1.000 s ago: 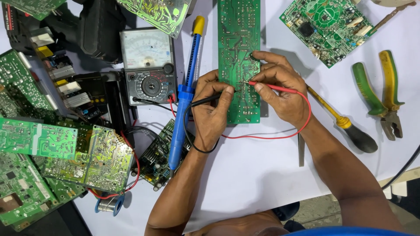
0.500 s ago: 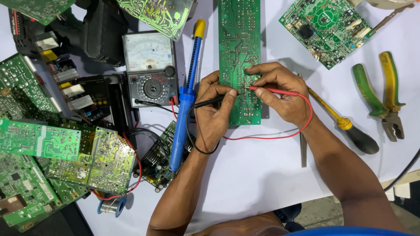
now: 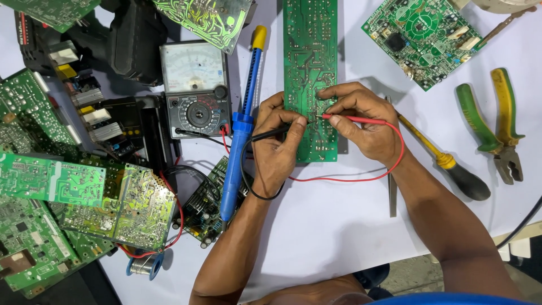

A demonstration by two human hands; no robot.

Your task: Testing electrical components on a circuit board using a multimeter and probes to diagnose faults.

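A long green circuit board [image 3: 309,51] lies solder-side up at the top middle of the white table. My left hand [image 3: 275,147] grips a black test probe [image 3: 276,133] whose tip touches the board's lower part. My right hand [image 3: 361,121] pinches a red test probe [image 3: 355,119], its tip on the board close to the black one. Red and black leads loop under my hands towards an analog multimeter [image 3: 195,87] at the left.
A blue desoldering pump [image 3: 241,127] lies beside my left hand. A yellow-black screwdriver [image 3: 446,164], tweezers [image 3: 392,189] and green-yellow pliers [image 3: 497,124] lie right. Several green boards [image 3: 62,197] pile at the left; a solder spool [image 3: 145,265] sits below them. Another board [image 3: 420,34] lies top right.
Both probe tips have shifted slightly on the board, and my hands have stayed close together over its lower part.
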